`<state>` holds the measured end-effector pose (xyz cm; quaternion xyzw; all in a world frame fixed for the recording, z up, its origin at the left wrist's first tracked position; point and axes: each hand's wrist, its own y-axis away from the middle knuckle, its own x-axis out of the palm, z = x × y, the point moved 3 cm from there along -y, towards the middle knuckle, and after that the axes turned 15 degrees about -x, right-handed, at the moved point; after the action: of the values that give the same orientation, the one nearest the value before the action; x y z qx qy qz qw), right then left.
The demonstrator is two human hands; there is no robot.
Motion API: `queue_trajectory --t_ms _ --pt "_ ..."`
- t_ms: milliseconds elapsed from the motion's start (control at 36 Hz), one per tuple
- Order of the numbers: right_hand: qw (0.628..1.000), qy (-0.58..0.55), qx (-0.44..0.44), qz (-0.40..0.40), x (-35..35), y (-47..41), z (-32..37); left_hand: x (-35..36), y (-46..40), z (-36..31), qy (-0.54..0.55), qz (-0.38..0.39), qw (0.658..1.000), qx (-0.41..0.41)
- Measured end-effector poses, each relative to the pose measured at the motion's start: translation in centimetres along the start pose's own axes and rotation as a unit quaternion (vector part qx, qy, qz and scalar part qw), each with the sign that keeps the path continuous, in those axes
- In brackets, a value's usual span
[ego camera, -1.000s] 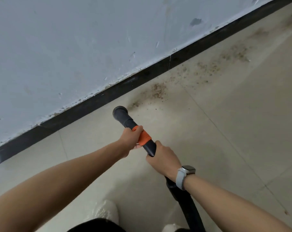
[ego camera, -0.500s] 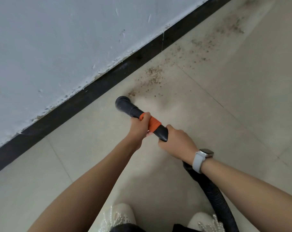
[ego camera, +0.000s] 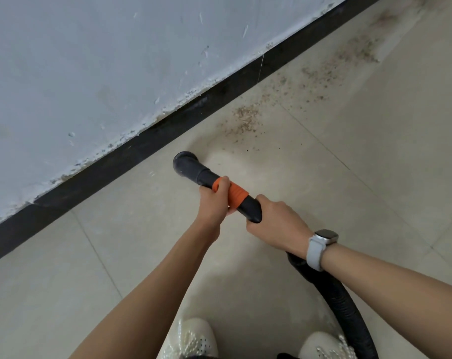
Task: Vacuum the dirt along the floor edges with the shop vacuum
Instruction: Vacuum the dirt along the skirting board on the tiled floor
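A black vacuum nozzle (ego camera: 187, 165) with an orange band points down at the beige tile floor (ego camera: 349, 190), a short way out from the black baseboard (ego camera: 147, 149). My left hand (ego camera: 214, 200) grips the nozzle at the orange band. Just behind it, my right hand (ego camera: 274, 224), with a white watch on its wrist, grips the black tube. The ribbed black hose (ego camera: 346, 312) runs back from there past my right shoe. Brown dirt (ego camera: 245, 120) lies scattered along the baseboard to the right of the nozzle, and more of it trails toward the top right.
A pale grey wall (ego camera: 103, 60) with chipped paint rises above the baseboard. My two white shoes (ego camera: 191, 338) stand at the bottom edge. Tile joints cross the floor.
The nozzle has stayed near the left end of the dirt trail. The patch of dirt closest to it has thinned. The camera has tilted down, and my shoes have come into view.
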<state>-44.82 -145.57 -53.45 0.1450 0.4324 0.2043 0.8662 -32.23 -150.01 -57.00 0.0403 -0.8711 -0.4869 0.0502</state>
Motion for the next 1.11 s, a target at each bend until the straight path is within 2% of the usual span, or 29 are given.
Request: queue_trajectory --t_ms 167,472,639,889,972,1111 --pt "1.000 -0.007 0.023 0.014 0.6 0.8 -0.8 0.2 0.2 1.3 -0.015 0.001 1.000 -0.022" --pt "0.991 -0.018 0.107 -0.078 -1.8 3.4 -4.6 6.6 -0.3 0.6 -0.111 0.088 0.989 -0.051" --pt "0.985 -0.080 0.132 -0.079 -0.9 5.9 -6.8 8.3 0.5 2.9 -0.136 0.098 0.984 -0.056" --pt "0.967 -0.101 0.171 -0.162 -2.9 6.0 -8.6 13.1 -0.2 1.1 -0.196 0.153 0.968 -0.047" --pt "0.969 -0.117 0.157 -0.148 -3.5 5.0 -8.4 12.8 -0.6 0.4 -0.185 0.141 0.972 -0.046" --pt "0.981 -0.127 0.114 -0.093 -2.4 4.0 -6.7 9.4 -0.6 0.9 -0.132 0.076 0.988 -0.038"
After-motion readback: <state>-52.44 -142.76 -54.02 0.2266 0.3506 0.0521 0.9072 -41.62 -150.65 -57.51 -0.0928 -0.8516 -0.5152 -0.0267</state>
